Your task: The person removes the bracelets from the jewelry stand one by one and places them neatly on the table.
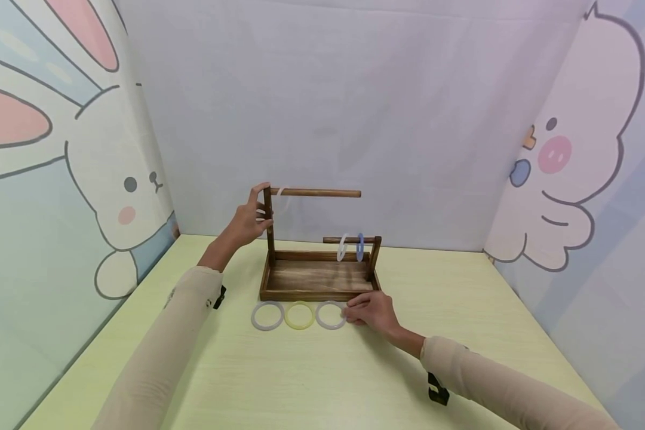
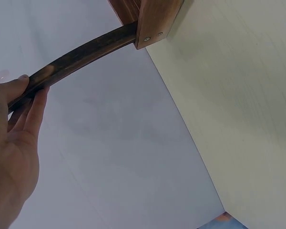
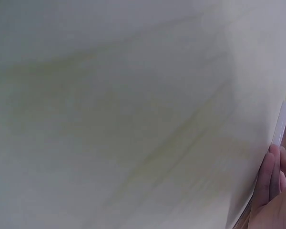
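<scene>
A dark wooden stand (image 1: 316, 295) has a tray base, a tall left post with a long upper bar (image 1: 317, 193), and a short right post with a lower bar. My left hand (image 1: 245, 222) grips the tall post (image 2: 81, 56) near its top, thumb on one side and fingers on the other. My right hand (image 1: 375, 310) pinches the right edge of a pale lavender bangle (image 1: 330, 326) lying in front of the tray. This bangle (image 3: 280, 125) shows edge-on in the right wrist view. Beside it lie a yellow bangle (image 1: 299, 327) and another lavender bangle (image 1: 267, 328).
A whitish translucent bangle (image 1: 280, 192) hangs on the upper bar near the tall post. A white bangle (image 1: 341, 248) and a blue bangle (image 1: 360, 247) hang on the lower bar. Cloth walls with cartoon animals enclose the pale table (image 1: 279, 382) at the back and sides.
</scene>
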A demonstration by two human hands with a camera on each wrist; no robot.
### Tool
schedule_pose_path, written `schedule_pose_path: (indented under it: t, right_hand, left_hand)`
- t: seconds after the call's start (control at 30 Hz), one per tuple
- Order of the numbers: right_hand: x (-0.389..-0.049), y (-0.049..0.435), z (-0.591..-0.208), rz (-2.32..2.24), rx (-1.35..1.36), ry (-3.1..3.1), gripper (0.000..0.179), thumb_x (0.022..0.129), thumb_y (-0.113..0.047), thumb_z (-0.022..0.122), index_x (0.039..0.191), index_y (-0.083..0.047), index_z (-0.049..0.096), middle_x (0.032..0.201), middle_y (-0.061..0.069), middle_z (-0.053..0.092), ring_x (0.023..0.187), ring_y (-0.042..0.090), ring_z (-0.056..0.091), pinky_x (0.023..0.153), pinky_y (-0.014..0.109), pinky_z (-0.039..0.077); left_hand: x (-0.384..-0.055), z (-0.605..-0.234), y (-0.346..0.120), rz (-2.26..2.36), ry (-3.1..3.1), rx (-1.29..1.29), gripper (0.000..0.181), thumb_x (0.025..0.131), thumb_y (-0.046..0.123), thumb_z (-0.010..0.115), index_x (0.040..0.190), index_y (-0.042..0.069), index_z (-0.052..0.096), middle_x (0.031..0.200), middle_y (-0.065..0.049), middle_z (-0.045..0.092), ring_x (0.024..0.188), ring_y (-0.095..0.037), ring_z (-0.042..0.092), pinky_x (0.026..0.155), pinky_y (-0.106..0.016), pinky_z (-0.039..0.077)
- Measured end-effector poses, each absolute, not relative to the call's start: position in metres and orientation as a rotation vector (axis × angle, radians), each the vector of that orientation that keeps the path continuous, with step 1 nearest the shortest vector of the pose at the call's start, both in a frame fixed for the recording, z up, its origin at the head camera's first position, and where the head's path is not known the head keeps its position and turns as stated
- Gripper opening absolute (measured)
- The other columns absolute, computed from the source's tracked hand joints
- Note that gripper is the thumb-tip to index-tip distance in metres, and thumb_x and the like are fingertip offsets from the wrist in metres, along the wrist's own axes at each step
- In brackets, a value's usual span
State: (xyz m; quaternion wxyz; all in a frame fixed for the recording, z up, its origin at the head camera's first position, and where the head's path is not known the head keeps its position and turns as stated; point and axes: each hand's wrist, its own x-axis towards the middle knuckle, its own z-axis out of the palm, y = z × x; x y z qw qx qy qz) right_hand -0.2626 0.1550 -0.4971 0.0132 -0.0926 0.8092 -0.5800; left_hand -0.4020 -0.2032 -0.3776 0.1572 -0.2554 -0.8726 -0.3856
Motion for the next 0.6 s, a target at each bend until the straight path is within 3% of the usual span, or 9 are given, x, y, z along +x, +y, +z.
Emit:
schedule_pose_path:
  t: [0.33,0.6]
  right_hand:
    - [-0.261,0.156,-0.494,-1.828,-0.292,2.496,0.020,0.087,0.000,0.083,0.101,0.012,0.076,0.086,0.023,0.076,0.073,0.033,0.078,0.064,0.035,0.065]
    - [-0.258,0.153,-0.482,-1.722,-0.333,2.626,0.021,0.088,-0.005,0.083,0.103,0.008,0.077,0.089,0.018,0.078,0.076,0.032,0.078,0.064,0.040,0.065]
  left_hand:
    - [-0.402,-0.378,-0.203,-1.099,-2.504,-0.729,0.096,0.097,-0.006,0.068,0.162,0.032,0.009,0.122,-0.029,0.064,0.112,-0.047,0.068,0.093,-0.056,0.059]
    - [-0.402,-0.379,-0.203,-1.090,-2.504,-0.722,0.097,0.097,-0.005,0.069,0.162,0.035,0.009,0.121,-0.028,0.064,0.112,-0.046,0.068,0.092,-0.056,0.059]
